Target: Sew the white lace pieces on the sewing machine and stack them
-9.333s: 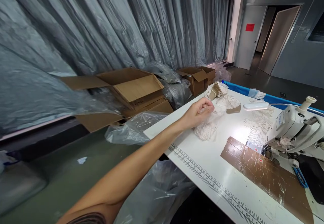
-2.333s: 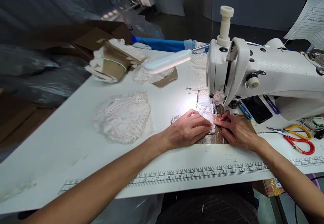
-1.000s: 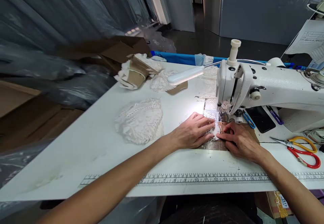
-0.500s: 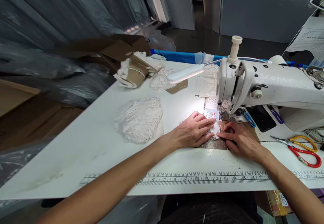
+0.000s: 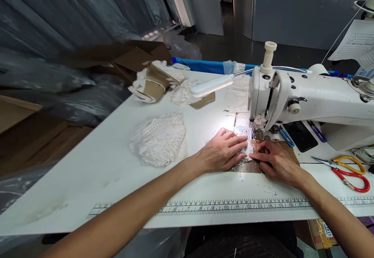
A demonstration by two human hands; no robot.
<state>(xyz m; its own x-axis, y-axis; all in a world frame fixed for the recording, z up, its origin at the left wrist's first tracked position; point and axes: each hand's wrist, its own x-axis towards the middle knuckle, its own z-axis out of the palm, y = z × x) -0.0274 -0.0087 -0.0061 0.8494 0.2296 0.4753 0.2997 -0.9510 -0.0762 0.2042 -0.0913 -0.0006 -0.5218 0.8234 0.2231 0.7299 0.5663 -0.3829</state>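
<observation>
My left hand (image 5: 223,152) lies flat, fingers stretched forward, pressing a small piece of white lace (image 5: 248,151) onto the table in front of the needle of the white sewing machine (image 5: 304,94). My right hand (image 5: 276,162) rests right beside it, fingers together, with its fingertips on the same lace piece at the needle plate. A lamp (image 5: 212,85) on a flexible neck lights the spot. A loose heap of white lace trim (image 5: 159,139) lies to the left of my left hand.
The white table (image 5: 102,160) has a printed ruler (image 5: 233,205) along its near edge. Orange and red scissors (image 5: 346,166) lie at the right. Lace wound on cardboard (image 5: 154,81) sits at the back. Cardboard boxes (image 5: 122,55) and plastic sheeting stand beyond the table's left side.
Long ago my left hand was reaching for lace at the far table end. Over the last second both hands have stayed at the needle, with only slight shifts of the fingers.
</observation>
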